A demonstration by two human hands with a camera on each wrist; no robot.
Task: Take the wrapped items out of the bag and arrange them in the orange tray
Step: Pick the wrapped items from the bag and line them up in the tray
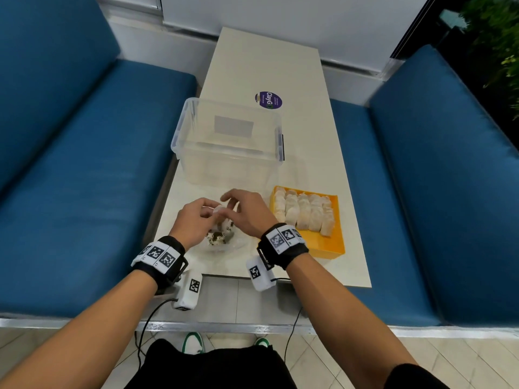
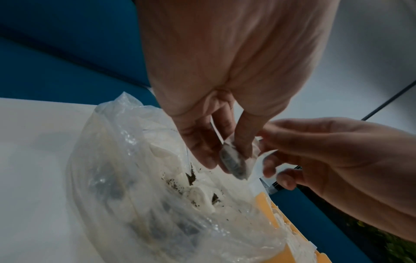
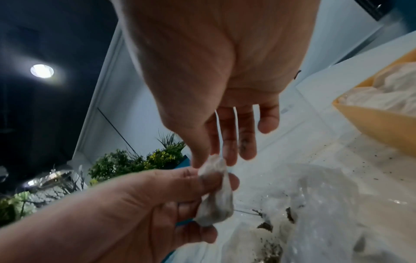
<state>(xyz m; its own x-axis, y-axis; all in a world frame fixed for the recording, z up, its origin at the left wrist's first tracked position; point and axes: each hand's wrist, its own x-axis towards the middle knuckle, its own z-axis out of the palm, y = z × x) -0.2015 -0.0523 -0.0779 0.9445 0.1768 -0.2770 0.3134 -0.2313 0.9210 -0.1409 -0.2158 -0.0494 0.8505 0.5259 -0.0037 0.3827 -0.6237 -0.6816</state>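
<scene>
My left hand [image 1: 212, 214] [image 2: 227, 158] pinches a small white wrapped item [image 1: 220, 211] [image 2: 236, 168] [image 3: 216, 204] just above the clear plastic bag [image 1: 224, 242] [image 2: 135, 178]. My right hand [image 1: 229, 205] [image 3: 212, 162] meets it from the right, its thumb and forefinger on the wrapper's top end and the other fingers straight. The bag lies crumpled on the table with more wrapped pieces and dark crumbs inside. To the right stands the orange tray [image 1: 325, 245] [image 3: 382, 124], where several wrapped items [image 1: 304, 214] stand in rows at its far end.
A clear plastic storage box [image 1: 227, 141] stands just behind the hands. The cream table [image 1: 264, 66] is narrow, with blue bench seats [image 1: 84, 178] on both sides. A round purple sticker [image 1: 268, 99] lies farther back. Dark crumbs dot the tabletop near the bag.
</scene>
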